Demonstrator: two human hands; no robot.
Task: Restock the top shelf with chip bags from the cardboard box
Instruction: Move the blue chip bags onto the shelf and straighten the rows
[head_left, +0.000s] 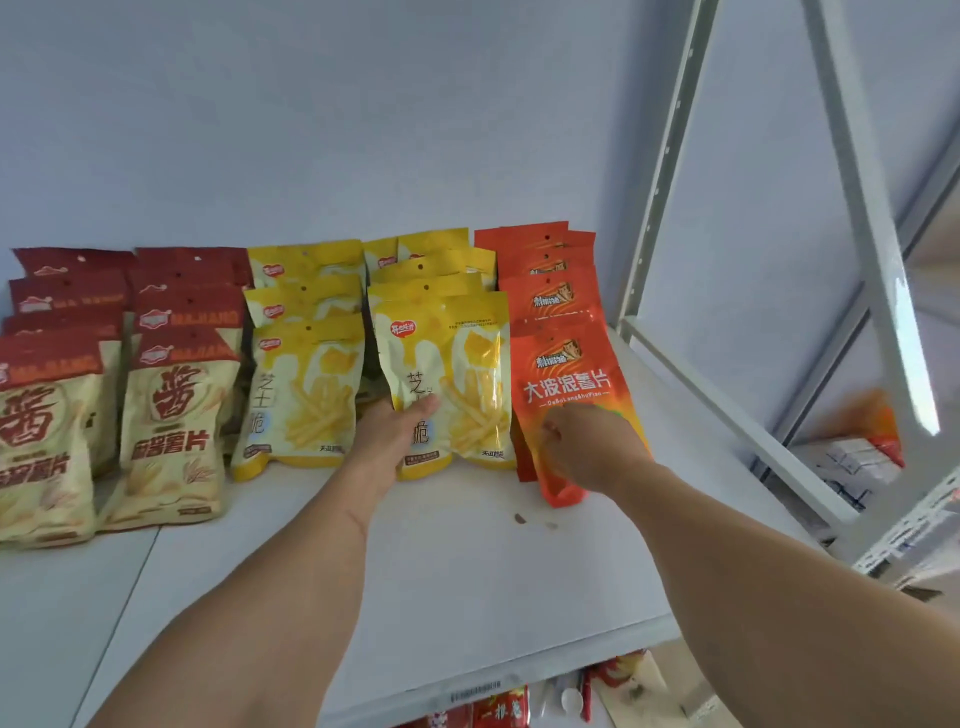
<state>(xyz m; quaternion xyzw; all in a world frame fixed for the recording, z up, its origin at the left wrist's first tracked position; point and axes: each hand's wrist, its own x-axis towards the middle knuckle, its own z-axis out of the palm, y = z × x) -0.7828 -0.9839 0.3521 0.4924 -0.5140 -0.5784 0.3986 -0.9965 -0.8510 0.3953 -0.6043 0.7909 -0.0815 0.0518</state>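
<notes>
Hands at work on white top shelf (467, 571), arms stretched toward back rows. Step in hand, by judgement: seating front bags upright, faces forward, bottoms squared against the rows behind, pressed gently to avoid crushing. Left hand (387, 434) gripping glossy yellow cheese-stick chip bag (457, 374) at lower left corner, thumb curled across its front, mid-shelf. Right hand (592, 447) pinching shiny orange wavy-chip bag (571, 384) low on its front, fingers bent, near right edge. Red-and-cream chip bags (176, 415) standing toward left edge. Cardboard box out of view.
</notes>
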